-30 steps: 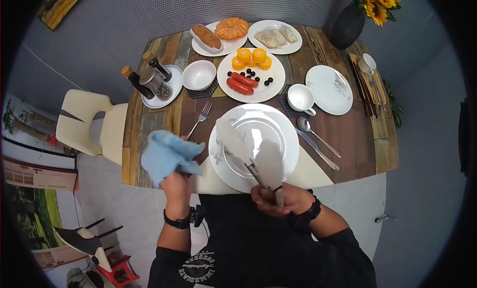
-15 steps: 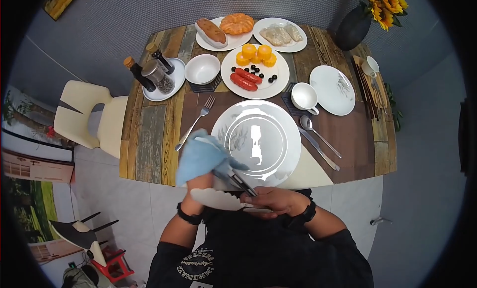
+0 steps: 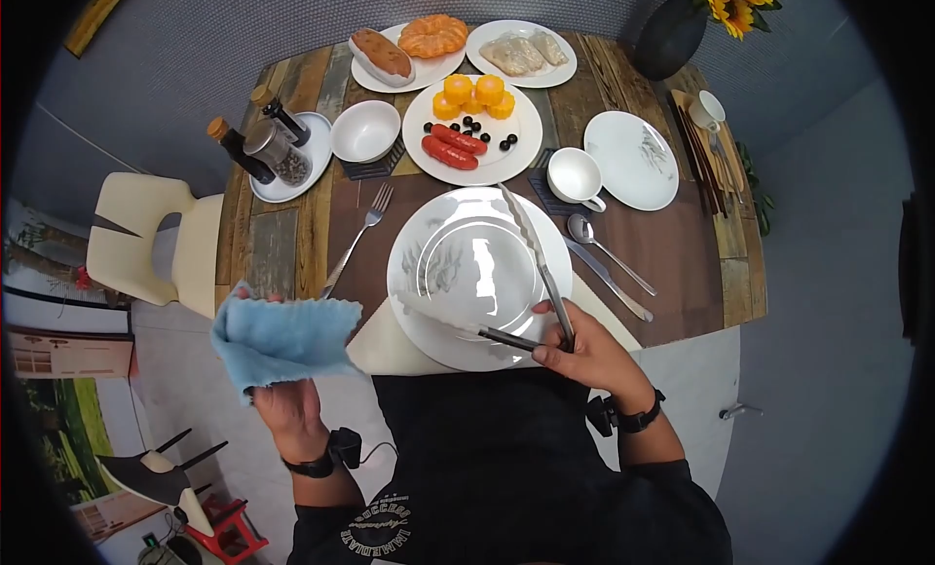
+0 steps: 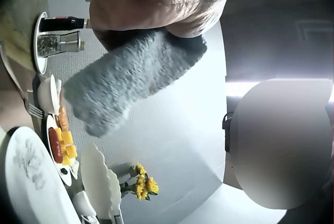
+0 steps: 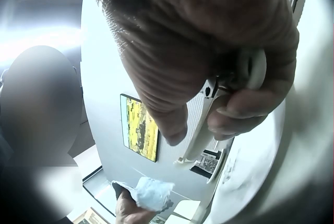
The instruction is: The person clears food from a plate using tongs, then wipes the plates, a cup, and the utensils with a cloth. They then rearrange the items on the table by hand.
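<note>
A light blue cloth (image 3: 287,336) is held in my left hand (image 3: 290,416), left of the large plate (image 3: 407,258). It drapes over the fingers, and fingertips peek out at its upper edge. In the left wrist view the folded cloth (image 4: 135,80) sticks out from under the palm. My right hand (image 3: 592,349) grips a pair of tongs (image 3: 513,339) with metal arms and pale scalloped tips. The two arms are spread apart over the large plate, with nothing between them. In the right wrist view fingers curl round the pale end of the tongs (image 5: 257,68).
Beyond the large plate stands a plate (image 3: 526,141) of sausages, corn and black berries. A fork (image 3: 362,236) lies left; a knife (image 3: 614,284) and spoon (image 3: 612,253) lie right. Around them are a bowl (image 3: 365,131), a cup (image 3: 575,175) and a seasoning tray (image 3: 314,166).
The cloth and the tongs were together in front of me half a second ago. Now my left hand has moved left with the cloth, and the tongs have swung forward over the plate, arms spread.
</note>
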A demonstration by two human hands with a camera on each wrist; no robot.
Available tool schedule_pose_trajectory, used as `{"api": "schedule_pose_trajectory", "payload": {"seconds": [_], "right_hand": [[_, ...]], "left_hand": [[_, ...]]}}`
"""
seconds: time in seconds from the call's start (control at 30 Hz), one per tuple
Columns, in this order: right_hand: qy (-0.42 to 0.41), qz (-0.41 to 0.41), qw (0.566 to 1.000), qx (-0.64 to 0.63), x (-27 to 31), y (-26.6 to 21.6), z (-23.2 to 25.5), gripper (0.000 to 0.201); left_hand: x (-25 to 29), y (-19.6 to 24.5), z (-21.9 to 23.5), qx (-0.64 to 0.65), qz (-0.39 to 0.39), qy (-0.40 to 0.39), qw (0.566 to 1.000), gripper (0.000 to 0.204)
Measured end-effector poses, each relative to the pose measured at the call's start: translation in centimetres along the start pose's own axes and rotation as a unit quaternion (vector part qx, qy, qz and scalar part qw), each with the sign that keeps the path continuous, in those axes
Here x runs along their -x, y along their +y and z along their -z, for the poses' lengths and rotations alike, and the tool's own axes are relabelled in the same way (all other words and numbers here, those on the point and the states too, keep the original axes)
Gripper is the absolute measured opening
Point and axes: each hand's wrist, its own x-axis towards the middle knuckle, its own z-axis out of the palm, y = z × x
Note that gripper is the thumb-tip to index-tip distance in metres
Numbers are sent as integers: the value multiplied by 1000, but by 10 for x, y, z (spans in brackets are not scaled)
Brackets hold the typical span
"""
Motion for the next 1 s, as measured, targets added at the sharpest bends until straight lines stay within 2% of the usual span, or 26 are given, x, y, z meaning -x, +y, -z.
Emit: {"api": "schedule_pose_trajectory", "payload": {"seconds": [0.03, 0.07, 0.1, 0.17, 0.23, 0.27, 0.3, 0.33, 0.37, 0.4, 0.43, 0.47, 0.5, 0.53, 0.6, 0.63, 0.7, 0.77, 0.8, 0.83, 0.87, 0.9, 0.93, 1.0], "right_hand": [[17, 6, 999, 50, 0, -2, 4, 57], [39, -16, 998, 40, 1, -9, 3, 69], [40, -17, 998, 40, 1, -10, 4, 69], [78, -14, 990, 115, 1, -12, 6, 82], [81, -33, 988, 124, 1, -15, 7, 85], [104, -21, 982, 154, 0, -15, 6, 85], [130, -10, 975, 181, -1, -14, 4, 85], [133, -13, 975, 179, -1, -14, 3, 85], [144, -29, 973, 175, -1, -15, 2, 87], [154, -43, 972, 174, -2, -16, 2, 88], [152, -40, 972, 176, -4, -14, 3, 88], [147, 6, 976, 157, -5, -8, 3, 88], [144, 49, 979, 137, -5, -4, 3, 87], [146, 49, 979, 136, -4, -6, 3, 87], [51, 52, 996, -51, 0, -13, 1, 84], [52, 54, 996, -51, -1, -15, -2, 84], [-97, 77, 982, -142, -7, -22, -13, 81], [-156, 61, 981, -98, -14, -26, -31, 77], [-181, 47, 980, -71, -17, -28, -41, 69], [-204, 32, 977, -45, -20, -29, -50, 63], [-199, 33, 978, -47, -23, -24, -60, 63], [-205, 79, 975, -23, -28, -14, -71, 57], [-211, 124, 970, 2, -31, -9, -76, 53], [-223, 98, 970, 1, -30, -17, -76, 52]], "left_hand": [[2, -1, -1, 2, 1, 0, 1000, 62], [4, -1, -4, 5, 34, 14, 999, 62], [6, 1, -7, 7, 67, 27, 997, 62], [14, 0, -16, 23, 86, 44, 995, 69], [22, -8, -17, -67, 31, -67, 995, 72], [28, -10, -9, -67, 70, -33, 995, 73], [33, -14, 2, -67, 69, -36, 995, 73], [37, -17, 17, -153, 71, -82, 982, 73], [37, -22, 34, -237, 72, -126, 961, 75], [26, -26, 64, -497, 120, -210, 833, 67], [30, -28, 49, -497, 118, -207, 834, 67], [37, -34, 22, -195, 192, -128, 953, 63], [41, -38, 6, 130, 246, -37, 960, 59], [42, -45, 7, 132, 268, -17, 954, 55], [38, -43, -23, 119, 285, -16, 951, 54], [37, -43, -36, 105, 300, -13, 948, 53], [45, -57, -41, 69, 323, -17, 944, 55], [45, -72, -51, -4, 324, -119, 939, 57], [46, -81, -51, 37, 284, -212, 935, 60], [49, -87, -57, -98, 322, -179, 925, 59], [52, -77, -65, -173, 239, -246, 923, 54], [56, -72, -69, -244, 151, -309, 907, 50], [56, -73, -66, -243, 152, -315, 905, 50], [50, -73, -62, -191, 222, -123, 948, 41]]}}
